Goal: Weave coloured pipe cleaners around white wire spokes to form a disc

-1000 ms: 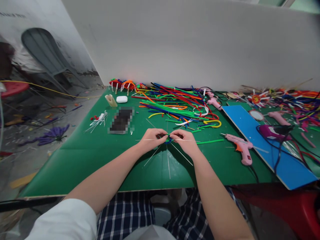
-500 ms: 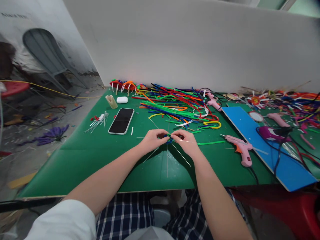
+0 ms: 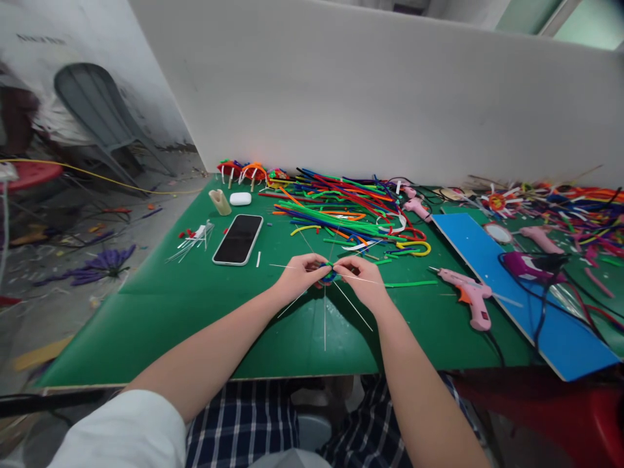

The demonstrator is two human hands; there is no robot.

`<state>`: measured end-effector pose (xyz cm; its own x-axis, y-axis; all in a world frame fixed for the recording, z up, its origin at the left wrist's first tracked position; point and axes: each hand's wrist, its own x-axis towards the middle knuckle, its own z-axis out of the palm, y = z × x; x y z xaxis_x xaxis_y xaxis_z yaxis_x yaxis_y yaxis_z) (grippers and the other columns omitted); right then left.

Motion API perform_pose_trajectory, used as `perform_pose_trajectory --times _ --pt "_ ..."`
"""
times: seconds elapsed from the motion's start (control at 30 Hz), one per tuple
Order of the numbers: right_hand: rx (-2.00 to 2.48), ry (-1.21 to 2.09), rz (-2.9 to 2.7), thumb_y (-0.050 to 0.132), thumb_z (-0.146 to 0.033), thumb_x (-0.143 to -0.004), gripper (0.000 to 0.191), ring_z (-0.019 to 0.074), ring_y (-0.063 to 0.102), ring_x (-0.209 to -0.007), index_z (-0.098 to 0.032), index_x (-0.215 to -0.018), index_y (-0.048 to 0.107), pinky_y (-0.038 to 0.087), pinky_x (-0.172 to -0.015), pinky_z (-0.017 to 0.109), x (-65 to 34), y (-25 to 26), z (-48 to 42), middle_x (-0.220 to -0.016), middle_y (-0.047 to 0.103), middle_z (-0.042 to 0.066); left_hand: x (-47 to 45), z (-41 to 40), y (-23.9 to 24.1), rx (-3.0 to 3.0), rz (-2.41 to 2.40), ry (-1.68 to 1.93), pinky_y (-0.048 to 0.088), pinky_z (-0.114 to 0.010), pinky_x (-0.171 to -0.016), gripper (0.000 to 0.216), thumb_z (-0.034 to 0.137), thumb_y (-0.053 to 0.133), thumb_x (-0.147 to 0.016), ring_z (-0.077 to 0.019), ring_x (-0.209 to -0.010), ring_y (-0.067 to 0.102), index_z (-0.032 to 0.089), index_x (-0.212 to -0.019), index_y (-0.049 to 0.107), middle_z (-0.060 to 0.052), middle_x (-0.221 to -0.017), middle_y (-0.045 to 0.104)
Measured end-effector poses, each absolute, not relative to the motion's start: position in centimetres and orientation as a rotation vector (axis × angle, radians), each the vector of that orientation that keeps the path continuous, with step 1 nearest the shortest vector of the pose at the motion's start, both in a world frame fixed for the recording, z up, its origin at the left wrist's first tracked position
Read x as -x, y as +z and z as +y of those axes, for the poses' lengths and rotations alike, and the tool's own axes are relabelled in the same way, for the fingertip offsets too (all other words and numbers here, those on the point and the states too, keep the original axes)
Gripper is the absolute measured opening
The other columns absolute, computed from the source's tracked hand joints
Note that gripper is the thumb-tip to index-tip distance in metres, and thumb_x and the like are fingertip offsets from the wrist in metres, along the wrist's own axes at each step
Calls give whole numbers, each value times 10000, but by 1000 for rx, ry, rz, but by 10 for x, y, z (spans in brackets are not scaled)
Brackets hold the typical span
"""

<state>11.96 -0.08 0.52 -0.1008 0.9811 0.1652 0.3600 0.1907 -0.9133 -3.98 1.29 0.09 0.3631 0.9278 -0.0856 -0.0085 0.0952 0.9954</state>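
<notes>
Between my hands is a small round piece of blue and green pipe cleaner, with thin white spokes radiating from it over the green table. My left hand pinches its left side, fingers closed. Closed at the thumb and fingertips, my right hand grips the top right of the piece, where a bit of green shows. Fingers hide part of the round piece. A straight green pipe cleaner lies just right of my right hand.
Behind my hands lies a pile of coloured pipe cleaners. A phone, white case and loose white sticks are to the left. A pink glue gun and blue board are to the right.
The view has tipped slightly, so the table sits a little lower. My hands keep their grip, and more of the blue on the round piece shows between them.
</notes>
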Motion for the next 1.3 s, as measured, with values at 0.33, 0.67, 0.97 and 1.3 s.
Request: perform_pose_trajectory --times 0.33,0.67,0.97,1.3 --pt "1268 460 -1464 546 -303 -716 172 165 546 -823 -194 -796 651 422 -757 311 -126 17 -4 -839 627 52 45 21 2 -1256 1118 1112 465 -230 -469 283 389 613 -625 -130 -560 585 128 -713 544 -6 -597 597" --pt "1233 1316 -1253 553 -402 -677 325 87 475 -502 -174 -891 643 374 -413 209 -119 9 -2 -771 645 42 45 18 8 -1021 952 1123 441 -211 -448 280 358 637 -622 -127 -548 585 131 -713 501 1 -613 577" --pt "1226 1089 -1204 626 -338 -631 232 115 513 -544 -184 -800 669 410 -448 223 -117 10 -2 -658 621 17 39 11 7 -1039 863 981 441 -217 -450 265 341 638 -634 -114 -519 564 131 -687 486 3 -587 574" --pt "1294 1043 -1405 607 -359 -644 196 119 529 -605 -214 -763 660 451 -490 218 -116 13 -6 -735 617 15 38 12 5 -1036 895 977 453 -221 -454 260 340 641 -627 -105 -514 558 135 -679 489 14 -578 570"
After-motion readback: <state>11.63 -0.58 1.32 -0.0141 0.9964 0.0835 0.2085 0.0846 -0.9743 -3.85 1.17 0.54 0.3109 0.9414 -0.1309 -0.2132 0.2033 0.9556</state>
